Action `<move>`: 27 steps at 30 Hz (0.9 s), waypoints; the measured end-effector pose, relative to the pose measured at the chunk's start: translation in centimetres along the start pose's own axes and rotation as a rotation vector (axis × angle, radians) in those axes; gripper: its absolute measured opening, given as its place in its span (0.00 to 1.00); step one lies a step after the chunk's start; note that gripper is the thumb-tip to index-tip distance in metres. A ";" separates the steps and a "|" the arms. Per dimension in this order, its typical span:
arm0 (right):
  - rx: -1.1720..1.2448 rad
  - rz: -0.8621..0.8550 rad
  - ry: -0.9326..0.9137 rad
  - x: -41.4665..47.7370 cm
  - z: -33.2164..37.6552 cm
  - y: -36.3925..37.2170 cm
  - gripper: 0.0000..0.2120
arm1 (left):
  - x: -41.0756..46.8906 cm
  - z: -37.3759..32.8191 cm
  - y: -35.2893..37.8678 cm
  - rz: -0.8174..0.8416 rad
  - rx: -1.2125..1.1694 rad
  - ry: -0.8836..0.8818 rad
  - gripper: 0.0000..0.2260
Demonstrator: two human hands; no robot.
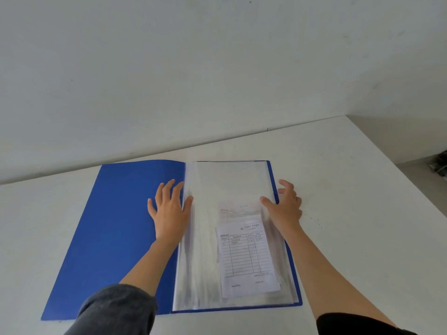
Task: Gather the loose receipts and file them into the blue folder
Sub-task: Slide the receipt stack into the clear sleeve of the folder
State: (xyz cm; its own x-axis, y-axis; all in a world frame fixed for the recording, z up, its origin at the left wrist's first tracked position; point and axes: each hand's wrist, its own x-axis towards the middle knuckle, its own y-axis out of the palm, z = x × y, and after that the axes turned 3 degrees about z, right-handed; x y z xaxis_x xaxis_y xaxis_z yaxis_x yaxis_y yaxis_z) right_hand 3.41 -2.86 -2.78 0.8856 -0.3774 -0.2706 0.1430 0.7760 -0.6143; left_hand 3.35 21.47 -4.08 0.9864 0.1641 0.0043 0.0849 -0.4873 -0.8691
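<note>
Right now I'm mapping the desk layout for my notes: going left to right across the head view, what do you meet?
Blue cover → left hand → clear sleeves → receipts → right hand → bare table.

surface: white table point(338, 180) | on it: blue folder point(116, 226), open flat, against the wall side
</note>
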 end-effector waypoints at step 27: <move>0.495 -0.033 0.161 4.2 4.5 1.3 0.06 | 4.7 -1.0 -1.7 0.223 0.046 -0.056 0.26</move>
State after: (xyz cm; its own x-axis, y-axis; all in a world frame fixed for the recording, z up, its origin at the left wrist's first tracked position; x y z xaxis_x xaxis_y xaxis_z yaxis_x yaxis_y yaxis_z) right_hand 9.32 -1.13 -1.40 0.8034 -0.4482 -0.3919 0.3958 0.8938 -0.2109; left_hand 7.99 22.19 -2.06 0.9705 0.1049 -0.2170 -0.1422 -0.4776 -0.8670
